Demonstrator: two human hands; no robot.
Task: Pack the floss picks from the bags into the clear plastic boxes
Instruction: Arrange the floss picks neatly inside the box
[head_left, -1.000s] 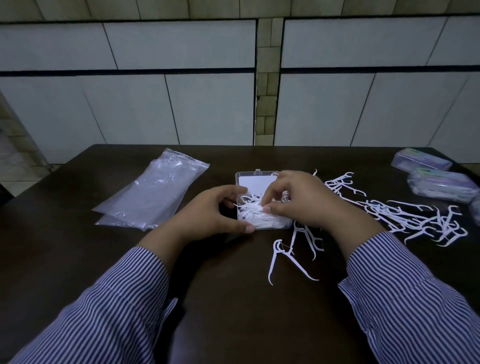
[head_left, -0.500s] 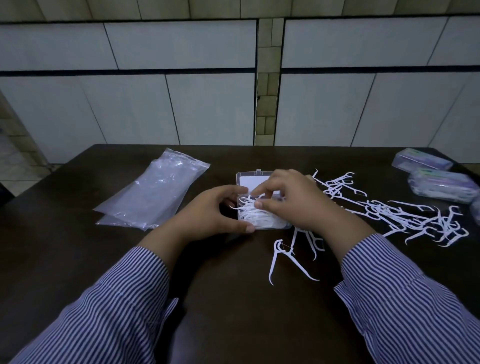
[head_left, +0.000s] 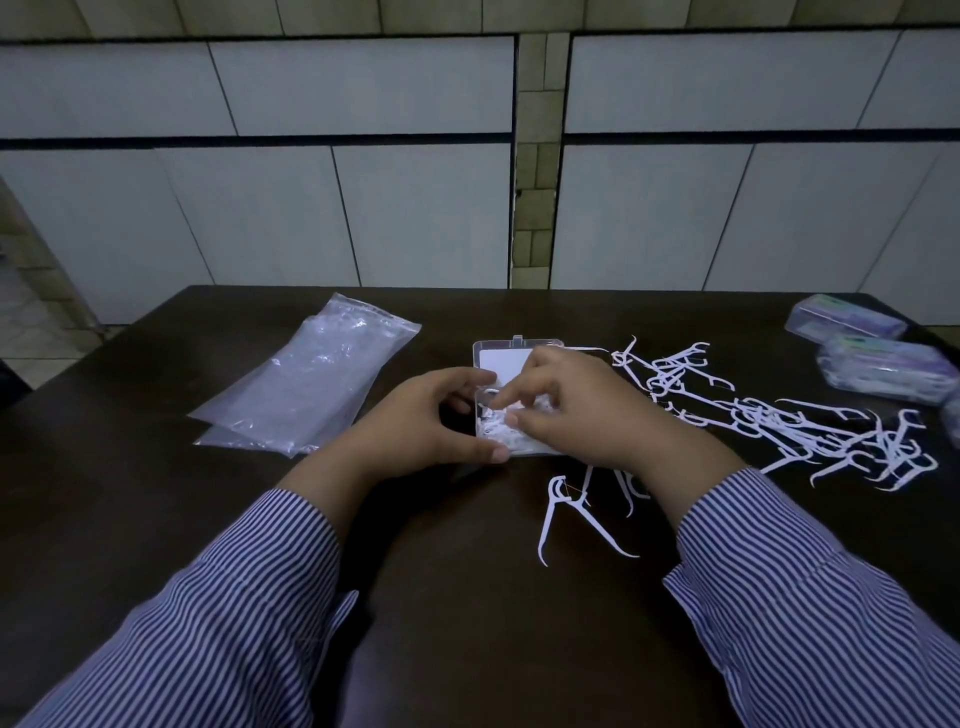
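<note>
An open clear plastic box (head_left: 500, 355) lies at the middle of the dark table, its lid laid back toward the wall. White floss picks (head_left: 506, 431) fill its near half. My left hand (head_left: 434, 421) grips the box's left side, thumb on the near corner. My right hand (head_left: 576, 402) rests over the box, fingertips pressing on the picks inside. Many loose floss picks (head_left: 779, 418) lie scattered to the right. A pair of floss picks (head_left: 571, 512) lies just in front of the box.
Empty clear plastic bags (head_left: 311, 379) lie flat at the left. Closed plastic boxes (head_left: 883, 366) with purple contents sit at the far right edge. The dark table (head_left: 467, 597) ends at a tiled wall behind.
My right hand's fingers have shifted left and down onto the picks in the box. My left hand has kept its hold on the box.
</note>
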